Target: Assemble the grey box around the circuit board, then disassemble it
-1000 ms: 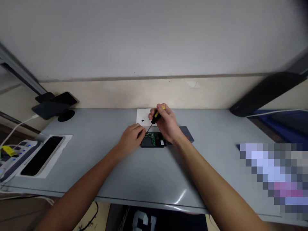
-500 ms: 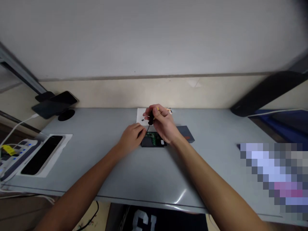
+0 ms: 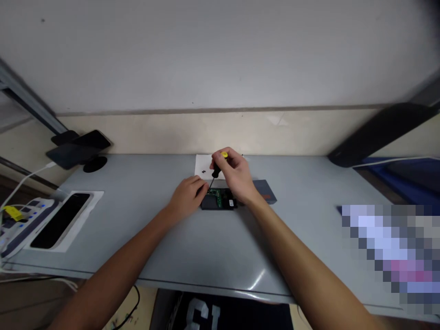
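A small black electronic device (image 3: 209, 203) lies opened on the table, its green circuit board (image 3: 219, 196) exposed. My left hand (image 3: 187, 196) grips the device's left end, fingers closed together; the fingertips partly hide that corner. In my right hand (image 3: 237, 176) is a screwdriver (image 3: 216, 173) with a black handle and yellow end cap, held closed between thumb and fingers. It tilts, with its thin shaft reaching down to the board's upper left, close to my left fingertips. Behind the device, several tiny dark pieces (image 3: 203, 171) rest on white paper (image 3: 202, 162). A flat dark grey panel (image 3: 264, 189) lies right of the device, partly behind my right wrist.
At the left, a phone (image 3: 61, 221) lies on white paper beside a power strip (image 3: 25, 224) with cables. Another phone (image 3: 79, 149) leans on a stand at the back left. A tall black object (image 3: 371, 135) stands at the back right, and a blurred-out item (image 3: 388, 252) lies at the right.
My right hand has turned and its fingers have shifted on the screwdriver, so the yellow cap shows more. The shaft stays at the same spot. My left hand stays put.
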`<action>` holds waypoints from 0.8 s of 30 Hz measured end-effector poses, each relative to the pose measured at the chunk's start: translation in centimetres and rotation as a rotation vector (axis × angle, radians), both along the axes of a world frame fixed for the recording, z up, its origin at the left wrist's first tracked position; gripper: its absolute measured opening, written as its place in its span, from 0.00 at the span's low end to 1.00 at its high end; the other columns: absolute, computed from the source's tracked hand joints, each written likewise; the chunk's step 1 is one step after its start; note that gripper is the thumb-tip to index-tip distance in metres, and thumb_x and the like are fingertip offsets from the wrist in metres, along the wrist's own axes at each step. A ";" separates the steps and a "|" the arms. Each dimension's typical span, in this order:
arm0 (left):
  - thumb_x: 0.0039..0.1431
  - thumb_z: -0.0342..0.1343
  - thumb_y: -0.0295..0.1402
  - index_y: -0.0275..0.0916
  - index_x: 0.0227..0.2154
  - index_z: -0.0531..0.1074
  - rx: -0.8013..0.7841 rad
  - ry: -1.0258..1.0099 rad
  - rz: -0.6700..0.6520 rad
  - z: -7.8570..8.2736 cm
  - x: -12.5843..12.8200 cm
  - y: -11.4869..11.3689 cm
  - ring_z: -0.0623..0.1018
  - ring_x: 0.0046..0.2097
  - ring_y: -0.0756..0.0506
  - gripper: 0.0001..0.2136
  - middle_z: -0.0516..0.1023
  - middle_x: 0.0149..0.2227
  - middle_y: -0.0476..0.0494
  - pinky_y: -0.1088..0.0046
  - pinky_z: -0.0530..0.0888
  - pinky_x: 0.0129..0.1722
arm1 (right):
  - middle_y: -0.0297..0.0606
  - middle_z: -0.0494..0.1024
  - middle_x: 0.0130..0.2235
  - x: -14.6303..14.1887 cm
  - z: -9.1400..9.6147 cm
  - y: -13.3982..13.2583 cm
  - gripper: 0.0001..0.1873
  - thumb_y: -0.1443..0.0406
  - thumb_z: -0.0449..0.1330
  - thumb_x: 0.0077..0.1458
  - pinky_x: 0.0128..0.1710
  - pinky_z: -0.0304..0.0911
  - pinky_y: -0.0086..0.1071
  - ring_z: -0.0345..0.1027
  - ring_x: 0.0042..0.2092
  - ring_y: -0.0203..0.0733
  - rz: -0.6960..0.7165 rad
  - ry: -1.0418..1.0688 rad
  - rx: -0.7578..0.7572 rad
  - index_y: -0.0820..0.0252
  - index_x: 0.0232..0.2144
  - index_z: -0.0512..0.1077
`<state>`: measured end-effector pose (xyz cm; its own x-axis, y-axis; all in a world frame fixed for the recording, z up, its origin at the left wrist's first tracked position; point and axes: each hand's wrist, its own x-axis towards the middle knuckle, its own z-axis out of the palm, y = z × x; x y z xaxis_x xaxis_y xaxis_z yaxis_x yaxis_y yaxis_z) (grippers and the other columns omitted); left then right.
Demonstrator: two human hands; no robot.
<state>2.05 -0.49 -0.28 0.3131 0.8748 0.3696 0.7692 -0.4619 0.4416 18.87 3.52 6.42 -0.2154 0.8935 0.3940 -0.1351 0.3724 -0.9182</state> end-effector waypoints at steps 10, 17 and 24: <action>0.75 0.46 0.37 0.41 0.41 0.77 -0.073 0.015 -0.085 1.3 -0.8 -0.2 0.76 0.46 0.44 0.14 0.76 0.42 0.44 0.63 0.72 0.50 | 0.31 0.71 0.29 2.7 4.4 -3.1 0.14 0.51 0.61 0.63 0.30 0.65 0.35 0.70 0.29 0.38 -0.496 -0.159 0.458 0.51 0.35 0.66; 0.61 0.59 0.56 0.53 0.65 0.63 -0.323 0.047 -0.170 3.2 -2.9 -1.1 0.66 0.63 0.35 0.32 0.65 0.62 0.41 0.52 0.66 0.64 | 0.35 0.82 0.43 12.0 4.6 -3.5 0.21 0.47 0.65 0.58 0.29 0.61 0.35 0.73 0.30 0.40 -0.141 -1.110 0.597 0.48 0.49 0.75; 0.50 0.65 0.60 0.51 0.59 0.69 -0.375 0.139 -0.126 3.3 -3.5 -0.9 0.65 0.60 0.32 0.35 0.65 0.58 0.41 0.47 0.63 0.63 | 0.37 0.75 0.61 16.2 -0.3 -0.9 0.33 0.57 0.63 0.59 0.31 0.67 0.40 0.80 0.39 0.53 0.072 -1.545 0.374 0.41 0.65 0.66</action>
<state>-1.46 -1.40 3.01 0.4504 0.8926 -0.0209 0.7813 -0.3828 0.4930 35.12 2.66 6.15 -0.6347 0.7712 -0.0490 0.7727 0.6332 -0.0446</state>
